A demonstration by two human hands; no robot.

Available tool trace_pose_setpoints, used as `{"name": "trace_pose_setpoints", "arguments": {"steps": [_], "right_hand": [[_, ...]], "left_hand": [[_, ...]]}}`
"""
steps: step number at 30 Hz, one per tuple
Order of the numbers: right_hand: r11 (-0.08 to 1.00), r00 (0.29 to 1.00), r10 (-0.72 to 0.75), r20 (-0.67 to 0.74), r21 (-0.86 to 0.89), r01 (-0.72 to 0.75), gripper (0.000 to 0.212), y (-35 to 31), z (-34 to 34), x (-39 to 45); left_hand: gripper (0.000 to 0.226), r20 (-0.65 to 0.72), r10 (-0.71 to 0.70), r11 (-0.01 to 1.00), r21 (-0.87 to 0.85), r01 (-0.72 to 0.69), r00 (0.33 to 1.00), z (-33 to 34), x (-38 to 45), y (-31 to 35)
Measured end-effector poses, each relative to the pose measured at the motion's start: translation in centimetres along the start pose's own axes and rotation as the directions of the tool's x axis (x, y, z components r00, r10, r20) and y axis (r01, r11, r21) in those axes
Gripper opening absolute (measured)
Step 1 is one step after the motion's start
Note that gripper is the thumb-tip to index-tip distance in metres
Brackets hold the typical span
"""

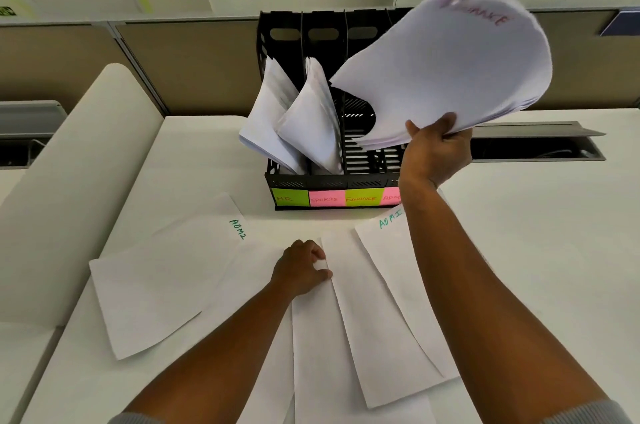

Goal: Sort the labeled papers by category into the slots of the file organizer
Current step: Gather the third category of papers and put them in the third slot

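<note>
The right hand (438,146) grips a curling sheaf of finance papers (450,70) above the slotted black organizer (287,42); the left hand (301,267) pinches a flat sheet (374,337) on the matte surface (536,233).

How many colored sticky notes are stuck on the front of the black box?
4: green HR note at the left, pink SPORTS note, green FINANCE note, and a pink note at the right, partly hidden by the right arm.
</note>
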State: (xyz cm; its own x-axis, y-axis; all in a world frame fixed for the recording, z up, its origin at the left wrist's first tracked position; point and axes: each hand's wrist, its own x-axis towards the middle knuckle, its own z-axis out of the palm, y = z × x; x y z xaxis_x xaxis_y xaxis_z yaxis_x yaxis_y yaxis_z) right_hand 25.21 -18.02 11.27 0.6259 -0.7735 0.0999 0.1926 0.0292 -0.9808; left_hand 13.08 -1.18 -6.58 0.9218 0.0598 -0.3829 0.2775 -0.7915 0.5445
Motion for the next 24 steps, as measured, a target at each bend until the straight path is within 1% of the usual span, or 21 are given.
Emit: {"name": "trace_pose_setpoints", "arguments": {"steps": [3,7,10,12,16,18,22,24], "right_hand": [[1.000,1.000,0.009,-0.002,-0.026,-0.009,0.021,0.3,-0.6,-0.1],[1.000,1.000,0.006,0.000,-0.029,-0.006,0.020,0.3,-1.3,-0.5],[1.000,1.000,-0.019,0.004,-0.018,0.019,0.025,0.6,-1.5,-0.3],[0.998,0.999,-0.049,0.019,-0.029,0.050,0.031,0.9,-1.5,-0.5],[0.984,0.982,-0.173,0.072,-0.037,0.176,0.028,1.3,-0.9,-1.3],[0.976,0.970,-0.205,0.128,-0.054,0.213,0.035,1.9,-0.5,-1.6],[0.953,0.928,-0.260,0.268,-0.082,0.290,0.064,3.8,0.2,-1.5],[0.948,0.915,-0.255,0.314,-0.103,0.300,0.065,4.5,0.6,-1.2]], "left_hand": [[0.039,-0.001,-0.009,1.000,-0.015,0.009,1.000,0.0,0.0,0.0],[0.039,-0.006,-0.014,1.000,-0.005,0.014,1.000,0.1,-0.1,0.1],[0.039,-0.011,-0.013,1.000,0.001,0.013,1.000,0.1,-0.3,0.2],[0.038,-0.010,-0.010,1.000,0.004,0.010,1.000,0.1,-0.3,0.2],[0.038,-0.005,-0.010,1.000,0.002,0.010,1.000,0.2,-0.3,0.4],[0.039,-0.002,-0.012,1.000,-0.001,0.012,1.000,0.1,-0.3,0.4],[0.039,0.002,-0.016,1.000,0.001,0.016,1.000,0.1,-0.3,0.4],[0.039,0.005,-0.020,1.000,-0.006,0.020,1.000,0.0,-0.2,0.3]]}}
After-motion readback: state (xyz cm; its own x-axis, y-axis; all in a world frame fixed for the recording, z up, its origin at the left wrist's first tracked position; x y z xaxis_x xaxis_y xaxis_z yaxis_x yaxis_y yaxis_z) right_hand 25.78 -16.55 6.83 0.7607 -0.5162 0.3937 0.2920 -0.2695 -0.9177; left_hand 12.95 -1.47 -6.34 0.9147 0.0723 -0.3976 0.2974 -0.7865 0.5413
